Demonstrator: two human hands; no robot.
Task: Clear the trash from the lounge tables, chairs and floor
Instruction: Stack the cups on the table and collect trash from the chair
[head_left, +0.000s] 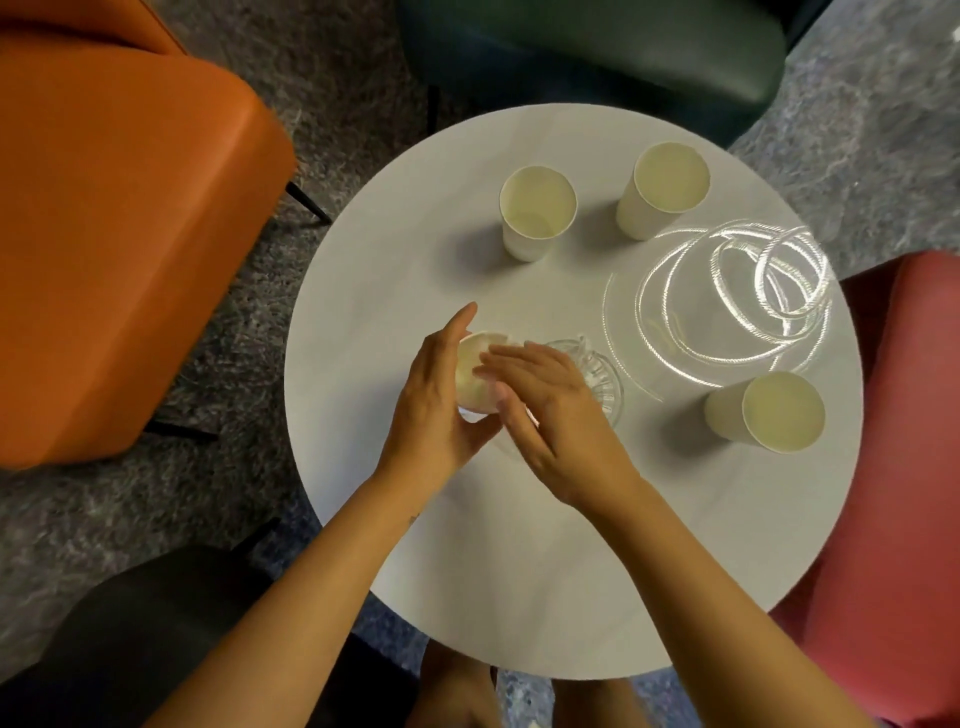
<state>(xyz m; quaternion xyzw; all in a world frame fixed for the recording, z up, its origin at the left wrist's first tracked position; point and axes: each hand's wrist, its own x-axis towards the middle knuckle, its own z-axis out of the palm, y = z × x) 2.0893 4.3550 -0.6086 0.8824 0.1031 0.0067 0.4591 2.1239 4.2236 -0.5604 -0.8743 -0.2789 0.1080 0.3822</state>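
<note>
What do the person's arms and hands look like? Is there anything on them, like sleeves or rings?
Both arms are bare from the bottom edge of the picture up to the hands: no sleeves, gloves, watch or bracelets show. The left hand and the right hand show no rings. There is a tiny dark mark near the left wrist; it is too small to tell what it is.

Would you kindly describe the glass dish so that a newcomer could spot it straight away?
On the round white table, look just beyond the right hand, which partly covers it. The glass dish is clear and ribbed, low and flat, unlike the tall paper cups around it.
</note>
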